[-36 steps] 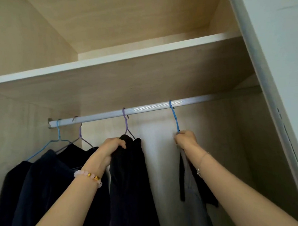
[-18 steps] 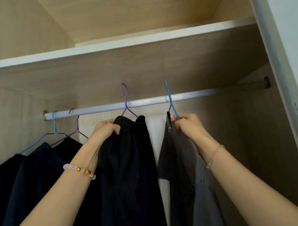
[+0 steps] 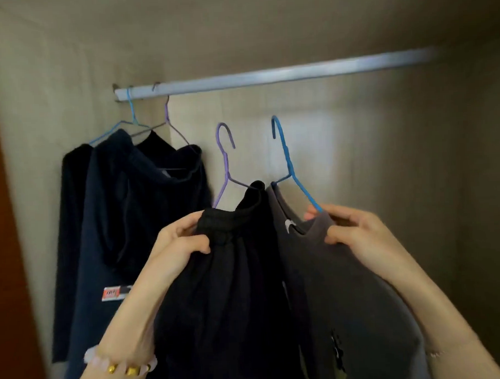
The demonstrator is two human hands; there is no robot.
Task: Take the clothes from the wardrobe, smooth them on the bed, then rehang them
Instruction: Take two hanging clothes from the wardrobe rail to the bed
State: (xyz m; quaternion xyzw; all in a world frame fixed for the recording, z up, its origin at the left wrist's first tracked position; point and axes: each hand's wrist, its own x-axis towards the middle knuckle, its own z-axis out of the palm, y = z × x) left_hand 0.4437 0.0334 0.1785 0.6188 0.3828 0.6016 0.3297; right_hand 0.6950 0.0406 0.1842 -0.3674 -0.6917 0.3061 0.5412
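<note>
The black garment [image 3: 232, 276] hangs from a purple hanger [image 3: 225, 164]. Its gathered, elastic-looking top edge is bunched in the left grip [image 3: 179, 244], whose fingers and thumb are curled round the cloth at the garment's upper left corner. The cloth falls in dark folds straight down past the forearm.

Touching its right side is a grey T-shirt [image 3: 350, 285] on a blue hanger [image 3: 289, 164]. The right grip [image 3: 359, 233] pinches the shirt's neckline at the shoulder, just where the lower end of the hanger's sloping arm reaches the fingers. The shirt has a small white mark inside the collar and a blurred print low on the front.

Both hangers' hooks stand free in the air, below the silver rail [image 3: 266, 75] and apart from it.

Further left, a navy hooded garment [image 3: 115, 224] and other dark clothes hang from the rail on a light blue wire hanger [image 3: 131, 114] and a purple-grey one [image 3: 167, 115], close to the wardrobe's side wall [image 3: 40, 141]. The navy garment has a small orange and white label on it.

A bracelet [image 3: 121, 364] of pale pink and gold beads circles the left wrist.
</note>
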